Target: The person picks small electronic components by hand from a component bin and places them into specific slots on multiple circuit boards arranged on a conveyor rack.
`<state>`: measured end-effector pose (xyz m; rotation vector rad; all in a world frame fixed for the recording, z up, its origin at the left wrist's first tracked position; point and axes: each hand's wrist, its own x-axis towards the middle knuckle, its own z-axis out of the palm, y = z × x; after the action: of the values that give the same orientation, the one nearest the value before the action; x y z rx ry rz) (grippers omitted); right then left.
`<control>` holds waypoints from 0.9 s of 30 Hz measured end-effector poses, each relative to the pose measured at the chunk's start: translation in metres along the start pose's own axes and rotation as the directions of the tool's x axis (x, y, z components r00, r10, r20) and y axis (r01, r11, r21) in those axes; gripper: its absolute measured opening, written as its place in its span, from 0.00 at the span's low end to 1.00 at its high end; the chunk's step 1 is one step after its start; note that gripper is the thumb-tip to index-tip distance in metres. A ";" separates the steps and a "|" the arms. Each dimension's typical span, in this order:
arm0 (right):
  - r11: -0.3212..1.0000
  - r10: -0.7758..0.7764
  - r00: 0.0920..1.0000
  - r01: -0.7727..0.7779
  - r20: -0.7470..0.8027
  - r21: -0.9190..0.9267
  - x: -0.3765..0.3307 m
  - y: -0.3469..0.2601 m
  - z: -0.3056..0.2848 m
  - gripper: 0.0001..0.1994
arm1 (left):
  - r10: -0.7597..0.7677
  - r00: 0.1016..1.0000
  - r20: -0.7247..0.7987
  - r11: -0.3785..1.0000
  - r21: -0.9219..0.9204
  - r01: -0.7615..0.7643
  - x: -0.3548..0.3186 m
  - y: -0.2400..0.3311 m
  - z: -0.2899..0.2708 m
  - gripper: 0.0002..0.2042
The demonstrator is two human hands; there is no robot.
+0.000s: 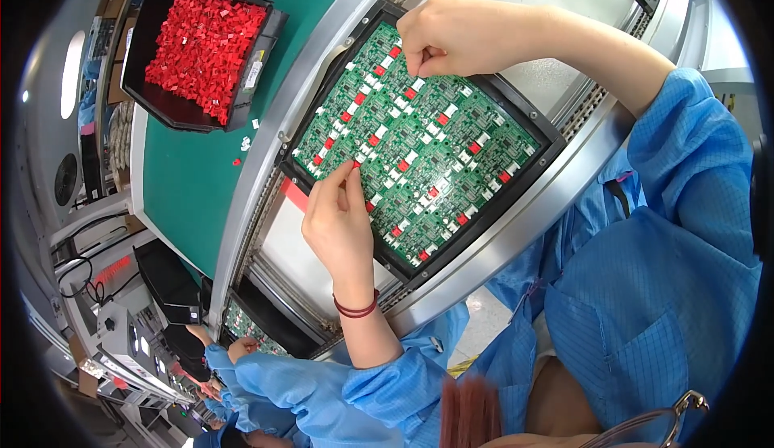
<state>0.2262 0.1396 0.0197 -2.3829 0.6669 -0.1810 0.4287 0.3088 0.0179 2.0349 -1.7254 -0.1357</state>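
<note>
A green circuit board panel [447, 158] lies in a black frame [542, 137], with rows of small white and red connectors standing on it. My left hand [343, 222] is over the panel's left side, thumb and forefinger pinched on a small red connector [355, 164] at the board surface. At the far edge of the panel, my right hand [443, 41] is closed, its fingertips down close to the board. Whatever those fingertips pinch is hidden or too small to make out.
The framed panel rests on a conveyor with metal rails [484, 275]. A black bin [246, 85] of red connectors stands on the green worktop [189, 174], a few loose pieces near it. Another framed panel [250, 327] is at lower left, by a co-worker's hand [242, 349].
</note>
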 end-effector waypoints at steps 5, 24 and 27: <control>1.000 -0.018 1.000 0.017 0.008 0.011 -0.002 -0.003 0.001 0.04 | 0.000 0.999 -0.047 0.992 -0.127 -0.006 0.005 -0.013 -0.006 0.05; 0.872 0.234 0.887 -0.373 -0.399 -0.317 -0.006 -0.022 0.006 0.26 | -0.178 0.807 0.563 -0.255 -0.818 0.515 0.001 -0.017 -0.039 0.11; 0.887 0.190 0.924 -0.306 -0.332 -0.346 -0.006 -0.029 0.018 0.21 | -0.146 0.795 0.589 -0.254 -0.799 0.545 0.000 -0.004 -0.035 0.10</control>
<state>0.2380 0.1721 0.0237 -2.6408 1.2482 -0.3138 0.4450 0.3191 0.0472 1.0377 -0.3595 -1.5394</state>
